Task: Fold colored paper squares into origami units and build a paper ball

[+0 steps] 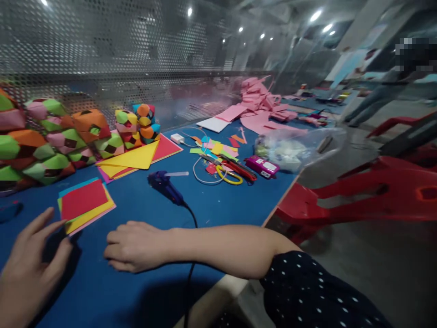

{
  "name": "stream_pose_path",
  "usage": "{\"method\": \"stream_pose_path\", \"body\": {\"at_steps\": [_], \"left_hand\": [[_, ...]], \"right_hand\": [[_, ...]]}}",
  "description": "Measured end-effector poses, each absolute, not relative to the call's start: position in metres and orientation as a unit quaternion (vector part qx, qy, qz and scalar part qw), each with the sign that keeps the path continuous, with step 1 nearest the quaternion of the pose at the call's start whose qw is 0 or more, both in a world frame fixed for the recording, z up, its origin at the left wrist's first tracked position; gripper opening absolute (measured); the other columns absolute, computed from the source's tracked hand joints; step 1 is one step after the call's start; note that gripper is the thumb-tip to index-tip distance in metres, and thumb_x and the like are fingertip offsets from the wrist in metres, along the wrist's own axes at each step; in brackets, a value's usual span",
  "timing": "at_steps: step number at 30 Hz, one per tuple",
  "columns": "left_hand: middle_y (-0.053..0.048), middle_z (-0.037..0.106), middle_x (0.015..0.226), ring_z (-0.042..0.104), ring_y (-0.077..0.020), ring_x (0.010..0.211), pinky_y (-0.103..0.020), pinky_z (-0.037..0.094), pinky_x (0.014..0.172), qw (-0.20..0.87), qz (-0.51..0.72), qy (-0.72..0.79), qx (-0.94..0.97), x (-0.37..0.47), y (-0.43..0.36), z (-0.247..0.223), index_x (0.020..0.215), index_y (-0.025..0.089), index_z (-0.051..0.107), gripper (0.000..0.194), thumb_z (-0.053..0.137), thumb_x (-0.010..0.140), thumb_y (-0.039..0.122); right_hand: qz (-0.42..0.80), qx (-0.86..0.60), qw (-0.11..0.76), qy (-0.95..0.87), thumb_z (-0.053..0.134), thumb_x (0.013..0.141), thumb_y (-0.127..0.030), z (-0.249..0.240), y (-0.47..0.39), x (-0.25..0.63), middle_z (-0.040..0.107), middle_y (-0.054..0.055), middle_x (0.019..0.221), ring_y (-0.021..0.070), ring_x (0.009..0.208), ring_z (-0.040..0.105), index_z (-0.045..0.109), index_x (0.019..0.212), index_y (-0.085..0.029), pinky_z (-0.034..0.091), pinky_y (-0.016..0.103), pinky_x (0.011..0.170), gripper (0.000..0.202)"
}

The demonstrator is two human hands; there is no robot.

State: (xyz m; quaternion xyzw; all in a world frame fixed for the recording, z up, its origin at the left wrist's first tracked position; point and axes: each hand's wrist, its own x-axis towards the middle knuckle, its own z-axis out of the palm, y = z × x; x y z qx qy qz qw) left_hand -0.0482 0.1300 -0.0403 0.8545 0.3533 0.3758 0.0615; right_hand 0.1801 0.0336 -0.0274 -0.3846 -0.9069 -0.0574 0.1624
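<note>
My left hand hovers at the lower left with its fingers apart and nothing in it, its fingertips near a stack of square coloured papers, red on top. My right hand rests on the blue table, right of the left hand; its fingers are curled, and whether something lies under them is hidden. Beyond the right hand lies a dark blue glue gun with a clear glue stick in its back and a black cable passing under my right forearm. Larger yellow and red sheets lie behind the stack.
Folded paper modules line the left back. Scissors with yellow handles, paper scraps, a purple box and a plastic bag lie to the right. Pink paper is piled behind. Red chairs and a person are right.
</note>
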Motion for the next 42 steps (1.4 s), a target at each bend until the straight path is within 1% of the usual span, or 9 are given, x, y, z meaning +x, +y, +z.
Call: {"method": "stream_pose_path", "body": {"at_steps": [2, 4, 6, 8, 19, 26, 29, 33, 42], "left_hand": [[0.019, 0.035, 0.140, 0.042, -0.0273, 0.125, -0.052, 0.033, 0.106, 0.009, 0.381, 0.355, 0.854, -0.028, 0.114, -0.018, 0.121, 0.048, 0.045, 0.049, 0.055, 0.077, 0.029], [0.007, 0.042, 0.138, 0.046, -0.0253, 0.121, -0.048, 0.039, 0.103, -0.017, 0.377, 0.344, 0.860, -0.018, 0.104, -0.009, 0.116, 0.034, 0.050, 0.039, 0.054, 0.079, 0.025], [-0.002, 0.045, 0.136, 0.045, -0.0236, 0.123, -0.045, 0.039, 0.103, -0.022, 0.366, 0.341, 0.866, -0.017, 0.099, -0.010, 0.112, 0.024, 0.052, 0.032, 0.053, 0.080, 0.020], [-0.006, 0.045, 0.134, 0.044, -0.0230, 0.124, -0.043, 0.038, 0.104, -0.016, 0.356, 0.347, 0.868, -0.021, 0.098, -0.013, 0.109, 0.020, 0.052, 0.029, 0.052, 0.080, 0.018], [-0.012, 0.044, 0.134, 0.040, -0.0211, 0.127, -0.043, 0.037, 0.103, 0.021, 0.336, 0.381, 0.861, -0.026, 0.091, -0.015, 0.109, 0.018, 0.050, 0.027, 0.046, 0.083, 0.016], [-0.013, 0.044, 0.132, 0.041, -0.0213, 0.126, -0.041, 0.038, 0.103, 0.052, 0.326, 0.409, 0.851, -0.029, 0.095, -0.022, 0.111, 0.018, 0.049, 0.027, 0.044, 0.085, 0.017], [-0.014, 0.046, 0.130, 0.044, -0.0224, 0.123, -0.040, 0.039, 0.101, 0.055, 0.292, 0.425, 0.855, -0.030, 0.099, -0.026, 0.108, 0.017, 0.051, 0.025, 0.045, 0.084, 0.018], [-0.012, 0.046, 0.131, 0.046, -0.0234, 0.121, -0.041, 0.041, 0.098, 0.052, 0.255, 0.435, 0.862, -0.031, 0.101, -0.028, 0.108, 0.018, 0.052, 0.025, 0.045, 0.084, 0.018], [-0.011, 0.048, 0.131, 0.048, -0.0237, 0.118, -0.041, 0.040, 0.096, 0.021, 0.241, 0.425, 0.873, -0.032, 0.098, -0.030, 0.110, 0.019, 0.054, 0.026, 0.044, 0.086, 0.021]], "right_hand": [[-0.051, -0.378, 0.174, -0.908, 0.040, 0.091, -0.032, -0.028, 0.030, 0.179, 0.056, 0.003, 0.092, 0.0174, 0.077, 0.051, 0.058, 0.092, -0.018, 0.039, 0.030, 0.060, 0.023], [-0.041, -0.386, 0.174, -0.905, 0.043, 0.091, -0.030, -0.030, 0.027, 0.178, 0.056, 0.005, 0.091, 0.0181, 0.078, 0.050, 0.058, 0.092, -0.017, 0.039, 0.031, 0.065, 0.021], [-0.020, -0.395, 0.179, -0.901, 0.042, 0.091, -0.028, -0.031, 0.025, 0.178, 0.056, 0.006, 0.091, 0.0181, 0.078, 0.049, 0.058, 0.093, -0.015, 0.038, 0.031, 0.068, 0.021], [0.002, -0.396, 0.186, -0.899, 0.040, 0.092, -0.026, -0.032, 0.023, 0.177, 0.055, 0.007, 0.091, 0.0178, 0.079, 0.048, 0.058, 0.092, -0.015, 0.037, 0.031, 0.071, 0.021], [0.041, -0.403, 0.186, -0.895, 0.041, 0.092, -0.028, -0.034, 0.018, 0.173, 0.055, 0.008, 0.090, 0.0189, 0.082, 0.048, 0.059, 0.099, -0.015, 0.036, 0.033, 0.073, 0.024], [0.053, -0.401, 0.198, -0.893, 0.042, 0.092, -0.025, -0.035, 0.018, 0.170, 0.054, 0.008, 0.089, 0.0187, 0.080, 0.048, 0.059, 0.097, -0.016, 0.036, 0.033, 0.071, 0.020], [0.042, -0.405, 0.192, -0.893, 0.043, 0.091, -0.024, -0.033, 0.016, 0.168, 0.055, 0.008, 0.088, 0.0187, 0.079, 0.048, 0.059, 0.096, -0.016, 0.036, 0.032, 0.071, 0.019], [0.025, -0.406, 0.185, -0.894, 0.042, 0.091, -0.024, -0.033, 0.015, 0.166, 0.055, 0.007, 0.088, 0.0186, 0.079, 0.048, 0.059, 0.095, -0.016, 0.036, 0.032, 0.070, 0.019], [0.029, -0.407, 0.194, -0.892, 0.042, 0.091, -0.023, -0.036, 0.015, 0.165, 0.055, 0.007, 0.087, 0.0182, 0.080, 0.049, 0.057, 0.095, -0.017, 0.036, 0.032, 0.072, 0.017]]}}
